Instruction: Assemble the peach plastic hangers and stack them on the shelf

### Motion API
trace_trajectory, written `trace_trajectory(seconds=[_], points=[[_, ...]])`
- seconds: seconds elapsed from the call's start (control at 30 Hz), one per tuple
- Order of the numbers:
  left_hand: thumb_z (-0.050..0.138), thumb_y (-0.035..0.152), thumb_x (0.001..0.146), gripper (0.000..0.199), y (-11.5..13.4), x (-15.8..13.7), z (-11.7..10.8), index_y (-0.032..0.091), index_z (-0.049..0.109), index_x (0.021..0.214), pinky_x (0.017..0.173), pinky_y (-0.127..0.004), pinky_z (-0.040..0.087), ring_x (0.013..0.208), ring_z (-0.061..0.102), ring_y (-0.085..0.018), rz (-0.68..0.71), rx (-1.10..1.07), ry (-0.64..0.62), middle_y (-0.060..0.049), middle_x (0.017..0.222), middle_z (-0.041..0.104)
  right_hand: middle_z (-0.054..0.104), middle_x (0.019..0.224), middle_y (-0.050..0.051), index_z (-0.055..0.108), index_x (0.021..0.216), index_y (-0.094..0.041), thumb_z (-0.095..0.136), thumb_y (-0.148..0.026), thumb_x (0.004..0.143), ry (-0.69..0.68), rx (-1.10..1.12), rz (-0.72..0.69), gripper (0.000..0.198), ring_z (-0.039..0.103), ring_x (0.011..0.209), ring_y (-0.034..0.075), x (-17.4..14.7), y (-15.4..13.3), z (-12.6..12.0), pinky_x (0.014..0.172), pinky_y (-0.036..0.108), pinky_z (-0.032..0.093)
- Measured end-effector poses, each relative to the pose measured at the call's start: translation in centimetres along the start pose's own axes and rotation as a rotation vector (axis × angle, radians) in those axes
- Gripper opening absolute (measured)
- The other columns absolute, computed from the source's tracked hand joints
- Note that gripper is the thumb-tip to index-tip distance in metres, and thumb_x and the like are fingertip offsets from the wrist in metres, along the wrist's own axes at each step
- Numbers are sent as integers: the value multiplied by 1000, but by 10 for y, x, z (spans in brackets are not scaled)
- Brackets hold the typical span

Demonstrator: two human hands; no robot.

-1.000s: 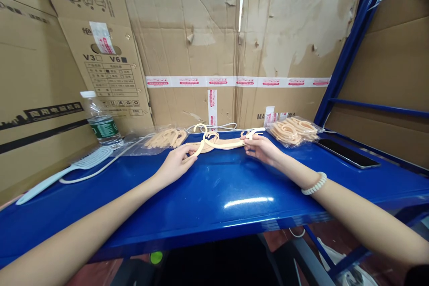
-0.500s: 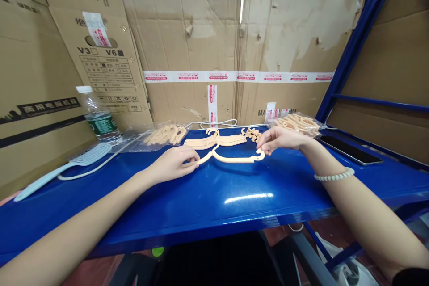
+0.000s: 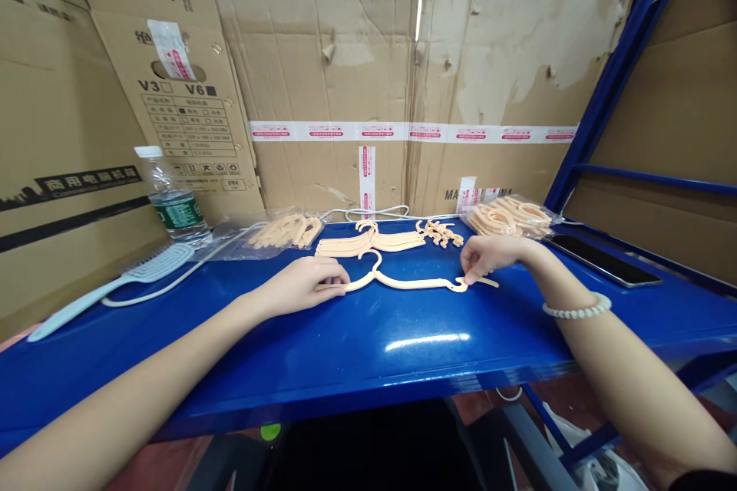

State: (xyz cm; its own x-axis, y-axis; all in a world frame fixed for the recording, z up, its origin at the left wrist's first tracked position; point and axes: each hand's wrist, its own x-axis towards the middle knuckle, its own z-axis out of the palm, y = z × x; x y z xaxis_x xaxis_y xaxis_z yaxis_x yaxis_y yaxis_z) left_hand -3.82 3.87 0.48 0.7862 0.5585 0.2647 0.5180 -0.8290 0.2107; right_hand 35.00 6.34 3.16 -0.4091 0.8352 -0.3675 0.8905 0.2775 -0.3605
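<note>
A beige clothes hanger (image 3: 411, 283) lies across the blue tabletop in front of me, its curved hook pointing away. My left hand (image 3: 309, 282) is closed around its left arm, whose end is hidden by the fingers. At the opposite end, my right hand (image 3: 489, 255) pinches a small beige hook-shaped piece (image 3: 459, 287) that meets the tip of the right arm. A thin beige strip sticks out to the right beneath those fingers. Just behind are several stacked hangers (image 3: 397, 242) and a pile of small beige hook pieces (image 3: 438, 232).
Clear bags of beige parts lie at the back left (image 3: 286, 231) and back right (image 3: 510, 216). A phone (image 3: 602, 258) rests at the right. A water bottle (image 3: 176, 203), a hairbrush (image 3: 155, 265) and a white cable (image 3: 190, 274) are at the left. Cardboard (image 3: 328, 84) stands behind.
The right hand has moved slightly right and down with the hook-shaped piece. The hanger has shifted slightly right, and its right arm now reaches farther out. The left hand keeps its grip.
</note>
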Motion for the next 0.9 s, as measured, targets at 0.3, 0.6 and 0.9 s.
trace_trajectory(seconds=[0.3, 0.6, 0.9], points=[[50, 46, 89, 35, 2, 2, 0, 21, 64, 110, 90, -34, 46, 104, 60, -23, -103, 139, 127, -7, 112, 66, 70, 101, 11, 68, 104, -18, 62, -49, 79, 532, 60, -314, 41, 64, 94, 26, 8, -27, 18, 84, 38, 49], [27, 60, 93, 70, -9, 29, 14, 12, 36, 144, 113, -49, 20, 141, 24, -31, -255, 186, -75, -17, 152, 28, 19, 153, 23, 26, 146, 1, 31, -74, 84, 441, -224, -282, 98, 9, 143, 36, 62, -73, 48, 116, 51, 11], [26, 65, 91, 74, -36, 49, 23, 17, 30, 147, 111, -58, 17, 142, 19, -34, -405, 147, -135, -16, 152, 24, 17, 152, 24, 23, 147, 1, 26, -77, 83, 368, -206, -173, 101, 12, 142, 39, 90, -82, 45, 114, 54, 13]])
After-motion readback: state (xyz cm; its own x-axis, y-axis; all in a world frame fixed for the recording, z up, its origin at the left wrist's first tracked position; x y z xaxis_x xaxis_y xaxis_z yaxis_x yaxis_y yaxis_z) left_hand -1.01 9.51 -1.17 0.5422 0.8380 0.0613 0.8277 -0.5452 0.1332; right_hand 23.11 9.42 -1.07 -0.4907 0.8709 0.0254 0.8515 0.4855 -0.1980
